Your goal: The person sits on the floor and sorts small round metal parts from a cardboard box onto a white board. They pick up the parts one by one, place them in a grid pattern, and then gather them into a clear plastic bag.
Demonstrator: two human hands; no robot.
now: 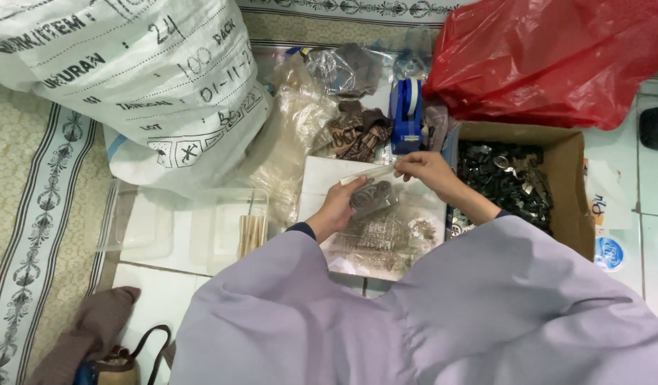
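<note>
We see the right hand [425,167] pinching one end of a strip of clear tape [368,174], whose long axis runs leftward to the left hand [343,203], fingers clamped on one small clear packet [371,198] just beneath it. One blue tape dispenser [406,114] stands just beyond; one cardboard box [568,192] lies right.
</note>
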